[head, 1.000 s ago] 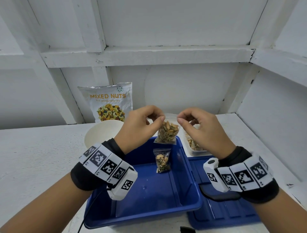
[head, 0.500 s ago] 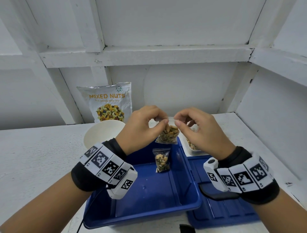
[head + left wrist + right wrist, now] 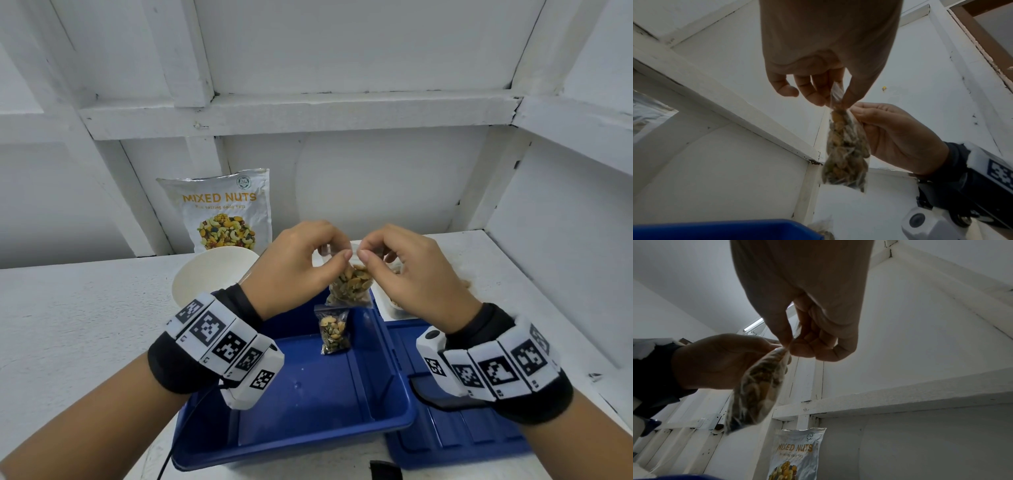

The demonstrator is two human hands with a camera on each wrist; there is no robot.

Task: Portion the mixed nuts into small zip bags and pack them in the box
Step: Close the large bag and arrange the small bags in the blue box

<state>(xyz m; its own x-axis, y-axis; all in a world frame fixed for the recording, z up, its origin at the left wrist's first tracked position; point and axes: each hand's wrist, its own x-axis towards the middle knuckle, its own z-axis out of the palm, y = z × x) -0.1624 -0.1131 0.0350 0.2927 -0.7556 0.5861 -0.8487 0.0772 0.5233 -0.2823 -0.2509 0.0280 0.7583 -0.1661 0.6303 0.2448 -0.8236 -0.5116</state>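
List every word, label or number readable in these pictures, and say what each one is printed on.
"MIXED NUTS": large orange letters on the white nut pouch leaning against the back wall.
Small orange line under it: too blurred to read.
Round green seal at the pouch's top: too small to read.
Wristbands: black-and-white square code markers only; tiny marks beside them unreadable.

1. A white painted wall [image 3: 342,44] with boxed panels fills the back.
2. A horizontal white beam [image 3: 298,111] crosses it, its paint chipped at the joints.
3. A slanted white post [image 3: 116,171] runs down at the left.
4. The white tabletop [image 3: 68,325] looks rough and scuffed.
5. A side wall [image 3: 565,192] closes the right.
6. A lit tube lamp [image 3: 754,324] shows overhead in the right wrist view.
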